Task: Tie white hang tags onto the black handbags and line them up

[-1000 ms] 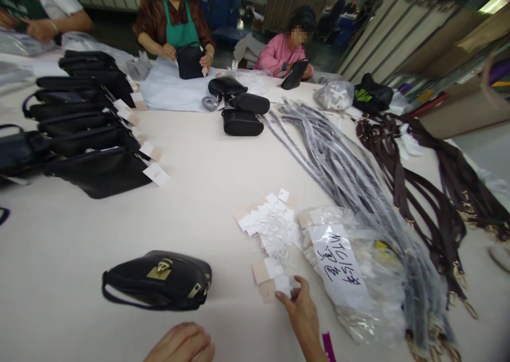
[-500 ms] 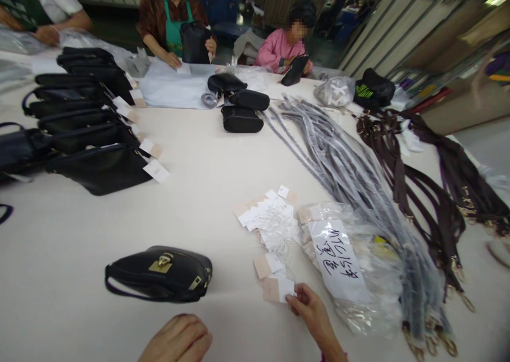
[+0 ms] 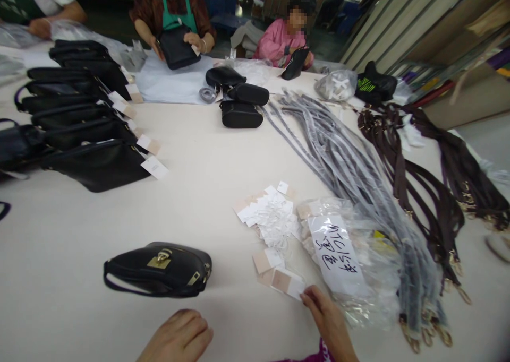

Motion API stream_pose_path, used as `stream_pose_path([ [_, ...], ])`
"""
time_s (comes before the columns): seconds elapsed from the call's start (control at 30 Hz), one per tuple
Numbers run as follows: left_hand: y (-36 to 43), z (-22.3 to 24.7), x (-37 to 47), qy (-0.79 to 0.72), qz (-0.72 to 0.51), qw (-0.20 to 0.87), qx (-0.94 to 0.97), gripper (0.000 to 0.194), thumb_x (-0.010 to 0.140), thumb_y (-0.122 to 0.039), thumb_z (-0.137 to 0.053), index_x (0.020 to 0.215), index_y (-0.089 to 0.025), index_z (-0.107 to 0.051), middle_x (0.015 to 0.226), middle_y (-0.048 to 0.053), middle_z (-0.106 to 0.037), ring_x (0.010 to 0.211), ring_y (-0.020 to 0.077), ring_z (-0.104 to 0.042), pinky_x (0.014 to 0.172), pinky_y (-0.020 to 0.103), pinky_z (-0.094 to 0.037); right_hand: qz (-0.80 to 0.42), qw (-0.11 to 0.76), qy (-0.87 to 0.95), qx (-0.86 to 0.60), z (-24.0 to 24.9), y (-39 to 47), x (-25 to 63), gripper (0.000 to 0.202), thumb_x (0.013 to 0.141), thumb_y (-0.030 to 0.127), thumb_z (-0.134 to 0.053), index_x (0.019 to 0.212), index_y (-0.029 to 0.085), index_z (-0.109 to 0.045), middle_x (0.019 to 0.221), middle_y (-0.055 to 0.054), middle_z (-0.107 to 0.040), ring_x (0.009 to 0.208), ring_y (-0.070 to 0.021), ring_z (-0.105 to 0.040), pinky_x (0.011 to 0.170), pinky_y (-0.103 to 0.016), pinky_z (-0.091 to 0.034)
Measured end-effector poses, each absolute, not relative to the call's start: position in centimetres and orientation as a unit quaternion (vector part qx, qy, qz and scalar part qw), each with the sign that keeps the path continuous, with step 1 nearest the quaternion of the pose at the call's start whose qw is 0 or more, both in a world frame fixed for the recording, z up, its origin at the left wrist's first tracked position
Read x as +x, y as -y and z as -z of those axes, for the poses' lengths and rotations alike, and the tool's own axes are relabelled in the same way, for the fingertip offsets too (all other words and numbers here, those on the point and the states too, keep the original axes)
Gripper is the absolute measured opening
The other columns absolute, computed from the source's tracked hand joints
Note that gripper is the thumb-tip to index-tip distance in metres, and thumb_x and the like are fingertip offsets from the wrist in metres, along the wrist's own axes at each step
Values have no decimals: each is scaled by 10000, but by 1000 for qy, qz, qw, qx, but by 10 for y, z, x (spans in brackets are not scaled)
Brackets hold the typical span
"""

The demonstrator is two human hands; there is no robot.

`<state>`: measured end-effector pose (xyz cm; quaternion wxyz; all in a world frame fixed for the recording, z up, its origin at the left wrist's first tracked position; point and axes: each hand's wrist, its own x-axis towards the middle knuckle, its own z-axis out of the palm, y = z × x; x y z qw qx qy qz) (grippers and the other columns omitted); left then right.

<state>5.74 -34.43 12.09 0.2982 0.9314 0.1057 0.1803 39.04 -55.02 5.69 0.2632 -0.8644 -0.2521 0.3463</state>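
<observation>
My right hand [image 3: 324, 314] pinches the white end of a paper tag [image 3: 287, 282], lifted at the near edge of the tag pile. My left hand [image 3: 179, 336] rests on the table with its fingers curled together; whether anything is under them is hidden. Just beyond it lies a small black handbag [image 3: 159, 269] with a gold clasp. The heap of tags with white strings [image 3: 274, 216] spreads beyond my right hand. Right of the heap sits a clear plastic bag [image 3: 378, 293] with a handwritten white label.
Black bags with tags [image 3: 99, 165] are lined up at the left. Plastic-wrapped straps [image 3: 338, 155] and brown straps [image 3: 430, 192] cover the right side. More black pouches [image 3: 243, 115] lie at the far middle. Across the table, people handle black bags.
My right hand has moved slightly right, drawing the tag off the one beneath it. My left hand has barely moved. Across the table, a person has tilted a black bag lower.
</observation>
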Motion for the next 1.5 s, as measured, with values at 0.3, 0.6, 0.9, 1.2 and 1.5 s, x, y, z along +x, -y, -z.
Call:
stream_pose_path([
  [0.3,347,-122,62,-106,-168,323,925,286,957,-187,-393,1115,-240,-625,805,48,-672,720,187,-609,723,264,-552,-423,341,244,-803,-71,544,392,359,806,573,-568,702,230,-577,683,-12,-589,710,-232,-588,686,-332,-460],
  [0.6,355,-133,103,-221,-20,508,832,419,869,-128,-517,1267,-235,-595,1376,119,-589,1256,273,-538,1082,447,-442,-589,359,258,-677,-101,518,356,321,774,409,-679,644,223,-451,678,23,-505,661,-156,-475,609,-265,-392],
  [0.9,379,-129,142,-284,149,741,589,688,814,-275,-646,1466,-245,-430,1362,107,-612,1036,237,-681,867,328,-548,-628,288,327,-645,-122,506,326,205,863,363,-603,739,199,-587,678,23,-568,683,-161,-516,649,-263,-394],
  [1.2,394,-112,127,-342,135,736,569,779,686,-81,-540,1446,-228,-458,1050,34,-719,832,194,-653,755,283,-508,-513,259,430,-696,-117,507,318,213,901,347,-580,741,225,-651,697,7,-662,680,-181,-621,653,-253,-450],
  [1.5,404,-109,119,-370,114,756,528,831,662,-54,-531,1475,-196,-432,1507,68,-483,1350,284,-453,1159,414,-289,-511,274,413,-702,-101,516,303,175,894,342,-592,1012,239,-672,840,-30,-725,781,-205,-675,718,-281,-496],
])
